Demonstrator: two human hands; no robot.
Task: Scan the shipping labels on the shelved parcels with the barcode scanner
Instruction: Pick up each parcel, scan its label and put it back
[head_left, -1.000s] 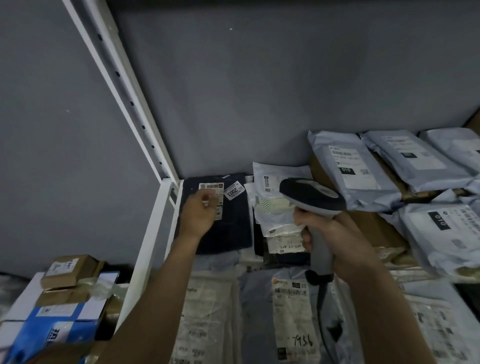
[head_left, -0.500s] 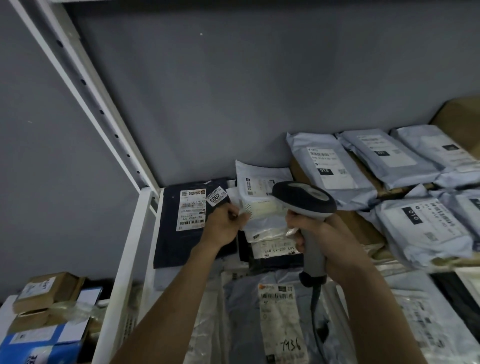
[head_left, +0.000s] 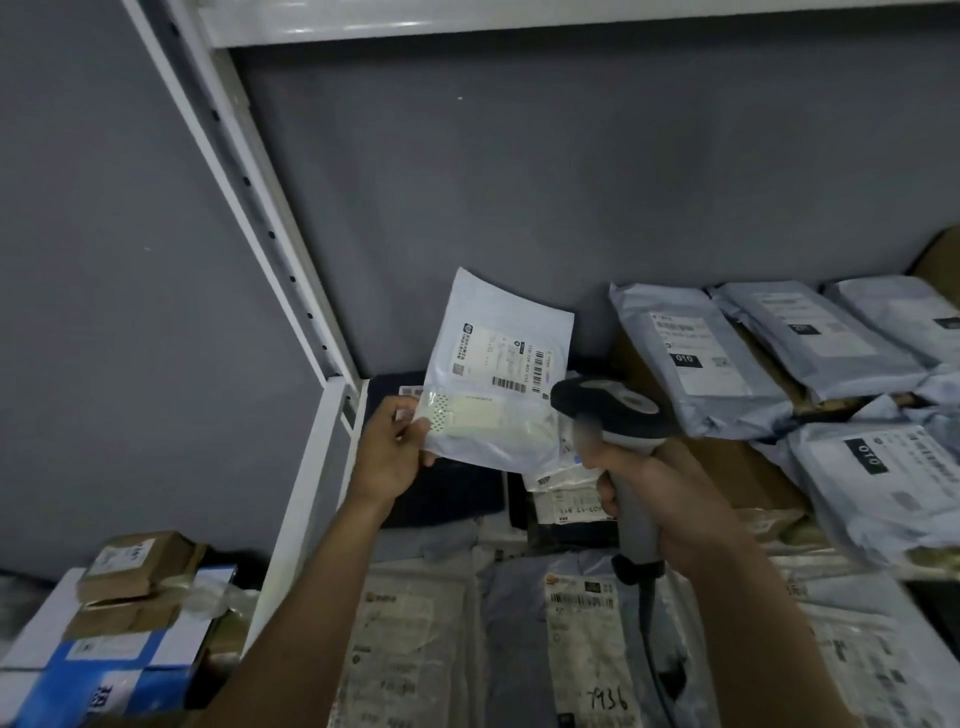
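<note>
Parcel up off the shelf now! The white mailer (head_left: 498, 374), lying flat in the stack half a second ago, stands tilted at centre frame, label (head_left: 511, 358) facing the barcode scanner (head_left: 615, 415) at its 4 o'clock. Left hand (head_left: 392, 452) pinches its lower corner; right hand (head_left: 670, 509) wraps the scanner's grey handle. Looks ready for the read. Thin, glossy, crinkled plastic. Grey poly bags (head_left: 691, 358) slump at 3 o'clock.

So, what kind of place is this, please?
Probably a parcel depot or pickup point: white metal shelving loaded with labelled mailers, and a person holding a scanner to one mailer's label.
</note>
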